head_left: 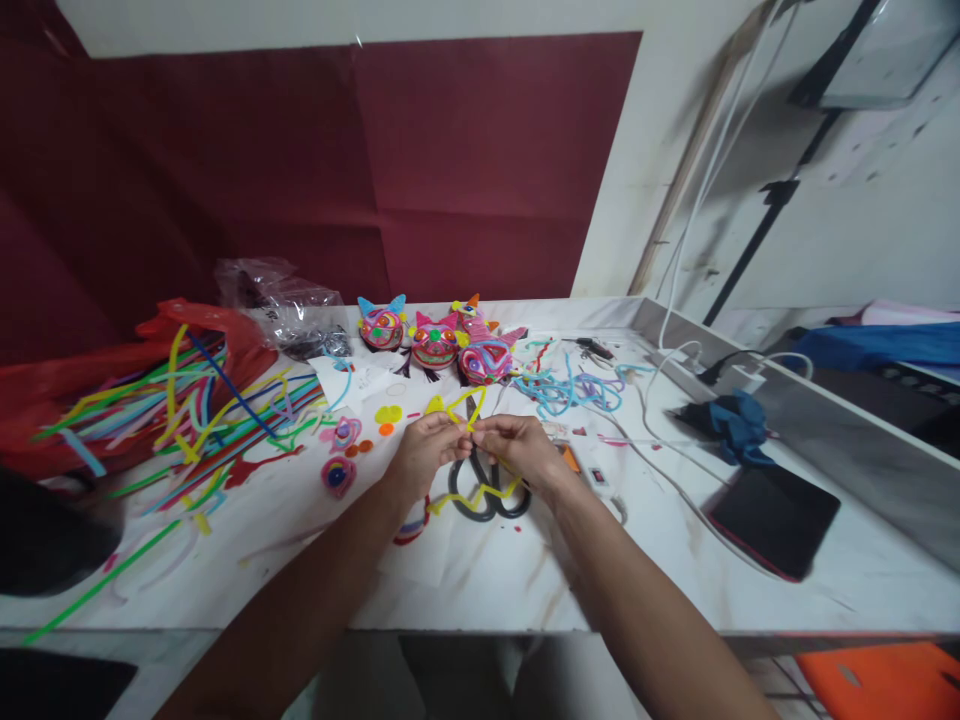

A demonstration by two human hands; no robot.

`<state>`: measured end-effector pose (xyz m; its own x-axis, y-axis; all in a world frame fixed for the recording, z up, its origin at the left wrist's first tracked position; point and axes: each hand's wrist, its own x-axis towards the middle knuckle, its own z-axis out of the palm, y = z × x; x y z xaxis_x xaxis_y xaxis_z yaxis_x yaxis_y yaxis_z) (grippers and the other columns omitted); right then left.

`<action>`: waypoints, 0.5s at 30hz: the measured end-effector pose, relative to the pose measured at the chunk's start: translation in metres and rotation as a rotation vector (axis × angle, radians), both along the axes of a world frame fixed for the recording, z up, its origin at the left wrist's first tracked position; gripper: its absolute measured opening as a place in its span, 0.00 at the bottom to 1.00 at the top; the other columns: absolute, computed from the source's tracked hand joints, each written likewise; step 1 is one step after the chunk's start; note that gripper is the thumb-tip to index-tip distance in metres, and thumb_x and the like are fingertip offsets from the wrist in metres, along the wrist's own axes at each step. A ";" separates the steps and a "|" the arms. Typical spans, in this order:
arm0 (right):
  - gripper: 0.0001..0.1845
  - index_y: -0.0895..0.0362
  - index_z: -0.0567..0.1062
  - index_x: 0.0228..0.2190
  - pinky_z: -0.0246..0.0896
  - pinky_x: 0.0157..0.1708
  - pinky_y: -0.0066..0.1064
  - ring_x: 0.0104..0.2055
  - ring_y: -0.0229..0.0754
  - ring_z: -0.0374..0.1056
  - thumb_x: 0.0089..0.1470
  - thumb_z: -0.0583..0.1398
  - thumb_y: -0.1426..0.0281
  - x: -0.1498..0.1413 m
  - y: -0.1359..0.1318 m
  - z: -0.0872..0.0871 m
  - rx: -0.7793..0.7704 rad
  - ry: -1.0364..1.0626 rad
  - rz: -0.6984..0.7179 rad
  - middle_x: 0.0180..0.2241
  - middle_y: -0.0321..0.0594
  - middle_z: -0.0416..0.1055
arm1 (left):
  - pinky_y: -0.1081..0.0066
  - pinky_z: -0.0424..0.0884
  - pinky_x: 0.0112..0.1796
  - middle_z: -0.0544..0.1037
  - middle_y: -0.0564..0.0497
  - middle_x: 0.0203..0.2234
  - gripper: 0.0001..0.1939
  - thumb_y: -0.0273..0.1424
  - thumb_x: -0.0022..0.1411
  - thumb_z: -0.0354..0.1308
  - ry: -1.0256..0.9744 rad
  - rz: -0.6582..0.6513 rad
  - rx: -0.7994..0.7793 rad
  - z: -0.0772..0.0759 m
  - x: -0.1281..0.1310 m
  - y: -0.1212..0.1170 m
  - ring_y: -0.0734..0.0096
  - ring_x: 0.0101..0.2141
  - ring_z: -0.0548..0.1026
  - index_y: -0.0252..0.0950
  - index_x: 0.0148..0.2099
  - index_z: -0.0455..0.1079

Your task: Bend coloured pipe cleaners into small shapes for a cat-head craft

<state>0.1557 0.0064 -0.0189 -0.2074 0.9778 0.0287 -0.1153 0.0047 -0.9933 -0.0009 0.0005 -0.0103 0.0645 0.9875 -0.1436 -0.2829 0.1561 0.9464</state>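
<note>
Both hands meet at the middle of the table, pinching a yellow pipe cleaner (478, 408) bent into a small triangle. My left hand (426, 455) grips its left side between thumb and fingertips; my right hand (523, 455) pinches it close by on the right. Beneath them lie black-handled scissors (487, 478), blades pointing away from me. A zigzag length of yellow pipe cleaner (478, 494) crosses the handles; whether it joins the held piece I cannot tell. Left of my left hand are coiled pipe-cleaner pieces (339, 476) and yellow and orange discs (388, 413).
Several colourful animal-face ornaments (435, 342) stand at the back. A red bag (247, 345) and loose pipe cleaners (214, 390) spread leftward. Blue strands (559, 393), a white cable (679, 483) and a dark flat device (776, 522) lie on the right, beside a raised table edge.
</note>
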 end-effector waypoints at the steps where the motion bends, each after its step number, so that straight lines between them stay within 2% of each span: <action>1: 0.21 0.59 0.80 0.27 0.55 0.21 0.28 0.19 0.32 0.59 0.31 0.72 0.58 0.000 0.000 0.000 -0.007 0.014 -0.007 0.20 0.34 0.72 | 0.75 0.73 0.30 0.78 0.51 0.22 0.07 0.24 0.50 0.67 -0.004 0.000 0.006 0.000 0.000 0.000 0.77 0.22 0.75 0.32 0.30 0.70; 10: 0.23 0.60 0.82 0.27 0.54 0.24 0.29 0.21 0.32 0.58 0.28 0.74 0.58 0.001 0.003 -0.003 0.037 -0.045 -0.052 0.18 0.34 0.70 | 0.74 0.74 0.32 0.78 0.51 0.21 0.11 0.26 0.47 0.69 0.019 0.005 0.011 0.000 0.001 -0.001 0.76 0.24 0.76 0.32 0.28 0.68; 15: 0.22 0.60 0.82 0.27 0.54 0.24 0.29 0.20 0.33 0.58 0.32 0.72 0.55 0.001 0.006 -0.008 0.102 -0.087 -0.047 0.19 0.35 0.71 | 0.72 0.75 0.34 0.79 0.49 0.23 0.11 0.27 0.47 0.69 0.013 0.011 0.035 -0.002 0.000 -0.001 0.75 0.25 0.77 0.32 0.28 0.68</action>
<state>0.1570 0.0122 -0.0269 -0.1675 0.9794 0.1124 -0.0265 0.1095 -0.9936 -0.0006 0.0000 -0.0125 0.0522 0.9926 -0.1097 -0.2721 0.1198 0.9548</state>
